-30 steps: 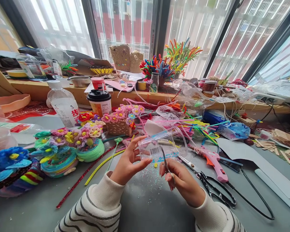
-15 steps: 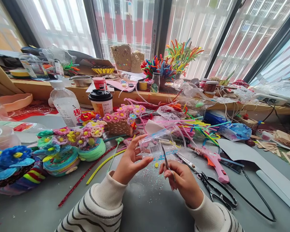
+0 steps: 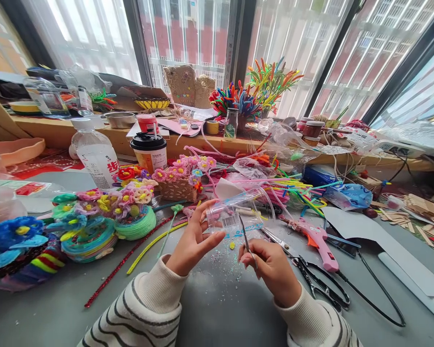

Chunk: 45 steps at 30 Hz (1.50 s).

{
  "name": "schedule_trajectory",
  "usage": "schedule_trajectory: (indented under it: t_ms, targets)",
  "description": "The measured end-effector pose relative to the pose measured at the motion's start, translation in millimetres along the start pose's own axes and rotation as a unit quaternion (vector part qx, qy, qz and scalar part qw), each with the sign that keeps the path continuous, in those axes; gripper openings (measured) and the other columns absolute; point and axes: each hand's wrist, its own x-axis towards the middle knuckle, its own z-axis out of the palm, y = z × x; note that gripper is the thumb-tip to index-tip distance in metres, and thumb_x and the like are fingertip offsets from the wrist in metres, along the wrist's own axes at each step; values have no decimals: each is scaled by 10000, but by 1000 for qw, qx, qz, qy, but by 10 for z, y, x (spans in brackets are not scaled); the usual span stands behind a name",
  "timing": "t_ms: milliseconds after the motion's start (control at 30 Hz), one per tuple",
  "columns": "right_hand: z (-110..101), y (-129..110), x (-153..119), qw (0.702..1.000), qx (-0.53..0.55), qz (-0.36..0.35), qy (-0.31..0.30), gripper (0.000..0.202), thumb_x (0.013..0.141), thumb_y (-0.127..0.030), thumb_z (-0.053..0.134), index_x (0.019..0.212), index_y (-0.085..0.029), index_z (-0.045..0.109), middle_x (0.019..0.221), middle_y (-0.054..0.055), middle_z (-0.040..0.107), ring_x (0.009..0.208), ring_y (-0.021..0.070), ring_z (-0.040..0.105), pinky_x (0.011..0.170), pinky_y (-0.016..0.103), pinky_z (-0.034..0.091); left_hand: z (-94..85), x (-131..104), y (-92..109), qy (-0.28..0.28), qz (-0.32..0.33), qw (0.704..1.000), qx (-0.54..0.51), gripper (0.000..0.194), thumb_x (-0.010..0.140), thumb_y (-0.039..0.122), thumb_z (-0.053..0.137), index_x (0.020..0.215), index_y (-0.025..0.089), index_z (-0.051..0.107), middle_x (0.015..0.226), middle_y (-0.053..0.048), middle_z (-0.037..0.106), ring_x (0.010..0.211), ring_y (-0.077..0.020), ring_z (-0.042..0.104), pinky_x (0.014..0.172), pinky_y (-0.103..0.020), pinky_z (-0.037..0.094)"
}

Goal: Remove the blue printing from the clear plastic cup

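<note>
A clear plastic cup point(image 3: 235, 219) with blue print and a barcode lies tilted on its side in my left hand point(image 3: 195, 238), the thumb below it and the fingers behind. My right hand point(image 3: 269, 267) is closed on small scissors point(image 3: 246, 238), whose dark blades point up in front of the cup's printed side. Whether the blades touch the plastic I cannot tell. Glittery bits and a small yellow piece point(image 3: 232, 246) lie on the grey table point(image 3: 220, 308) beneath the cup.
Right of my hands are large black-handled scissors point(image 3: 321, 284), a pink glue gun point(image 3: 320, 241) with its cord, and white sheets point(image 3: 383, 241). Pipe-cleaner flower pots point(image 3: 135, 221), a bottle point(image 3: 94, 154) and a lidded cup point(image 3: 149, 153) stand left. Pipe cleaners point(image 3: 275, 185) lie behind.
The view has shifted slightly. The small scissors look turned, their handle loop now less visible in my right hand. My left hand keeps its hold on the cup.
</note>
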Motion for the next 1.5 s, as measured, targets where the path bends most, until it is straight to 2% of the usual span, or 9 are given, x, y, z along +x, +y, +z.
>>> schedule_trajectory:
  t_ms: [67, 233, 433, 600, 733, 867, 1100, 1300, 1500]
  targets:
    - [-7, -3, 3, 1000, -16, -6, -9, 529, 711, -661, 407, 526, -173, 491, 493, -13, 485, 389, 68, 370, 420, 204, 318, -4, 5, -7, -11, 0, 1000, 7, 606, 643, 428, 641, 1163, 245, 389, 1195, -81, 470, 899, -170, 543, 799, -303, 445]
    - [-31, 15, 12, 998, -23, -21, -56, 552, 718, -699, 326, 528, -188, 405, 494, -24, 431, 408, 75, 368, 447, 215, 326, 0, 9, 4, 44, 14, 997, 63, 526, 660, 369, 640, 1121, 232, 429, 1171, -71, 490, 866, -161, 560, 724, -261, 473]
    - [-48, 36, 23, 995, -9, -36, -87, 563, 704, -730, 280, 566, -192, 372, 567, -10, 427, 456, 83, 365, 453, 217, 335, -31, 11, -9, 27, 21, 995, 89, 528, 653, 347, 649, 1120, 226, 433, 1160, -65, 502, 826, -132, 568, 710, -228, 490]
    - [-67, 34, 30, 994, -4, -28, -101, 568, 681, -745, 299, 576, -192, 376, 588, -8, 413, 466, 85, 361, 421, 209, 315, -39, 12, 6, 17, 25, 993, 114, 518, 653, 339, 649, 1115, 220, 445, 1146, -69, 517, 834, -142, 579, 739, -252, 496]
    - [-74, 28, 31, 995, -19, -34, -96, 572, 693, -740, 280, 566, -191, 381, 577, -10, 429, 473, 89, 376, 465, 220, 336, -28, 1, 3, 35, 44, 990, 130, 514, 643, 336, 655, 1106, 221, 463, 1150, -64, 516, 804, -132, 576, 765, -270, 490]
    - [-60, 22, 23, 997, -29, -33, -61, 569, 722, -719, 257, 546, -193, 384, 496, -27, 410, 484, 105, 414, 528, 238, 357, -27, -6, -4, 46, 44, 989, 131, 519, 643, 339, 652, 1110, 218, 460, 1164, -69, 507, 808, -132, 573, 776, -275, 487]
    - [-41, 34, -2, 999, -12, 25, -29, 536, 700, -689, 376, 502, -191, 388, 491, -32, 431, 374, 60, 336, 405, 202, 292, -77, 26, -59, 33, 44, 989, 138, 541, 649, 338, 649, 1131, 226, 433, 1204, -74, 476, 859, -144, 565, 804, -293, 481]
    - [-53, 46, 14, 999, -9, 18, -49, 550, 682, -714, 365, 524, -188, 394, 508, -26, 431, 387, 61, 356, 394, 196, 295, -46, 26, -51, 42, 48, 991, 116, 528, 653, 317, 649, 1130, 239, 436, 1229, -62, 460, 883, -147, 549, 831, -308, 464]
    - [-91, 69, 25, 995, 0, 13, -95, 587, 637, -760, 349, 567, -180, 409, 558, -21, 431, 422, 65, 387, 397, 194, 334, -48, 14, -23, 43, 42, 991, 122, 523, 643, 321, 659, 1121, 234, 466, 1222, -69, 468, 901, -166, 547, 846, -328, 455]
